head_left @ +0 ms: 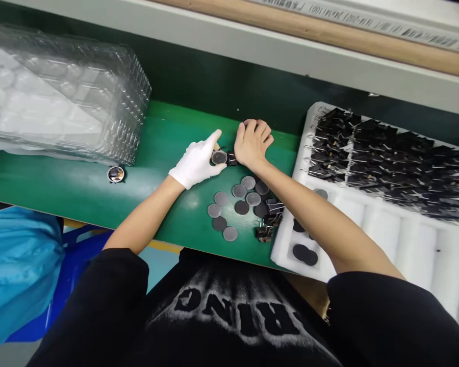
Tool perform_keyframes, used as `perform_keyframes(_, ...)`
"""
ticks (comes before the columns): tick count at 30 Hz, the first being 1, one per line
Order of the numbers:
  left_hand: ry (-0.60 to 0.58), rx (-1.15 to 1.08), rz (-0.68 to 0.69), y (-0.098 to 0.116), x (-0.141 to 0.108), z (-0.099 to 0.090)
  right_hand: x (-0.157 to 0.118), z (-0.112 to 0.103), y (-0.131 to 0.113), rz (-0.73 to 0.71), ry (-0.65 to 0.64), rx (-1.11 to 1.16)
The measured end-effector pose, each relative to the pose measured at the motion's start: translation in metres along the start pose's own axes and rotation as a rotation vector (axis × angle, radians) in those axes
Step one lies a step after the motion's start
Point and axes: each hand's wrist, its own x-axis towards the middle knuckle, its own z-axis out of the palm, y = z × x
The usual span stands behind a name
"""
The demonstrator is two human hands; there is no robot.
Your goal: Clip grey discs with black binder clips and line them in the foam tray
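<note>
My left hand (197, 161), in a white glove, grips a round black watch-like part (219, 157) between thumb and fingers. A grey disc lies on that part's face. At its right side is a black binder clip (231, 158), by the heel of my right hand (252, 142). That bare hand has its fingers spread and slightly bent; whether its heel presses on the clip I cannot tell. Several grey and black discs (239, 191) lie on the green table (168, 132) below the hands. Loose binder clips (264, 233) are grouped under my right forearm.
At the right, a white foam tray (382, 204) holds rows of black binder clips (390, 158) and a few black discs (305, 254). Stacked clear plastic trays (126, 102) stand at the left. Another round watch-like part (116, 174) lies near them. A grey shelf edge (229, 43) runs along the back.
</note>
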Motion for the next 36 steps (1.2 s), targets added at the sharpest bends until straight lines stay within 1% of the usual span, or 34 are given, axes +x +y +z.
perform_keyframes(4,-0.02,-0.016,0.013,0.004,0.003,0.005,0.001,0.005,0.004,-0.032,0.043,-0.024)
perform_keyframes(9,-0.015,-0.012,0.022,0.005,0.003,0.008,-0.001,0.001,0.003,-0.027,0.048,-0.048)
perform_keyframes(13,-0.012,0.002,0.025,0.006,0.004,0.007,-0.002,0.003,-0.003,0.003,0.048,0.0)
perform_keyframes(16,-0.027,0.015,0.021,0.009,0.005,0.004,0.0,0.002,-0.012,0.039,0.046,0.034)
perform_keyframes(18,-0.029,0.04,-0.012,0.014,0.003,0.001,0.001,-0.013,-0.018,0.039,0.035,0.068)
perform_keyframes(20,-0.016,0.102,-0.095,0.021,-0.001,-0.004,-0.005,-0.044,-0.019,-0.043,-0.021,0.111)
perform_keyframes(21,-0.007,0.145,-0.141,0.024,-0.005,-0.007,-0.012,-0.065,-0.017,-0.125,-0.083,0.123)
perform_keyframes(23,0.006,0.232,-0.194,0.027,-0.013,-0.015,-0.037,-0.112,-0.008,-0.352,-0.289,0.1)
perform_keyframes(24,0.007,0.264,-0.184,0.026,-0.018,-0.02,-0.054,-0.134,0.0,-0.493,-0.421,0.057)
perform_keyframes(25,0.0,0.287,-0.146,0.024,-0.021,-0.025,-0.073,-0.152,0.009,-0.622,-0.535,-0.004)
perform_keyframes(26,-0.017,0.299,-0.084,0.02,-0.023,-0.029,-0.092,-0.165,0.018,-0.71,-0.613,-0.082)
perform_keyframes(27,-0.045,0.303,-0.008,0.015,-0.024,-0.033,-0.111,-0.174,0.028,-0.761,-0.657,-0.175)
perform_keyframes(28,-0.079,0.301,0.071,0.009,-0.025,-0.036,-0.127,-0.177,0.037,-0.782,-0.674,-0.272)
perform_keyframes(30,-0.14,0.292,0.191,-0.001,-0.022,-0.038,-0.151,-0.176,0.051,-0.782,-0.696,-0.386)
perform_keyframes(31,-0.148,0.291,0.213,-0.004,-0.021,-0.037,-0.157,-0.174,0.055,-0.775,-0.72,-0.383)
perform_keyframes(32,-0.14,0.297,0.207,-0.007,-0.019,-0.036,-0.16,-0.172,0.057,-0.768,-0.753,-0.336)
perform_keyframes(34,-0.096,0.324,0.143,-0.008,-0.016,-0.033,-0.155,-0.173,0.054,-0.734,-0.801,-0.157)
perform_keyframes(35,-0.068,0.338,0.102,-0.007,-0.016,-0.031,-0.147,-0.174,0.05,-0.7,-0.794,-0.058)
perform_keyframes(36,-0.04,0.35,0.063,-0.005,-0.015,-0.029,-0.137,-0.175,0.046,-0.648,-0.755,0.03)
